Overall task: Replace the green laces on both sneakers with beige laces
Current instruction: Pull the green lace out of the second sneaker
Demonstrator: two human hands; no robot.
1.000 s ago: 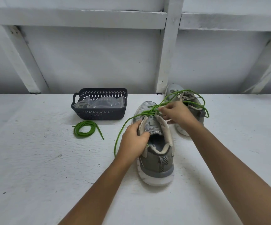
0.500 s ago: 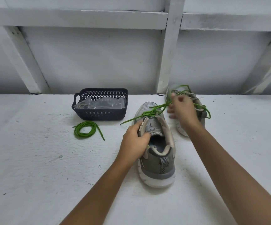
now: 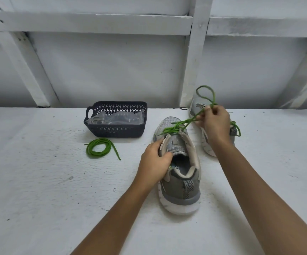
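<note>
A grey sneaker [image 3: 181, 183] stands heel toward me in the middle of the white surface. My left hand [image 3: 155, 162] grips its left collar and tongue. A green lace [image 3: 178, 126] runs from the sneaker's lower eyelets up to my right hand [image 3: 216, 120], which pinches it above and to the right, with a loop of lace rising over the fingers. A second grey sneaker [image 3: 198, 109] lies behind my right hand, mostly hidden by it. Another green lace [image 3: 98, 150] lies coiled on the surface to the left.
A dark lattice basket [image 3: 116, 132] holding a clear plastic bag stands at the back left of the sneakers. White wall boards and slanted beams rise behind the surface.
My right hand has risen up and to the right, pulling the green lace further out of the near sneaker; the loose tail that hung at the left has been drawn up. My left hand stays put.
</note>
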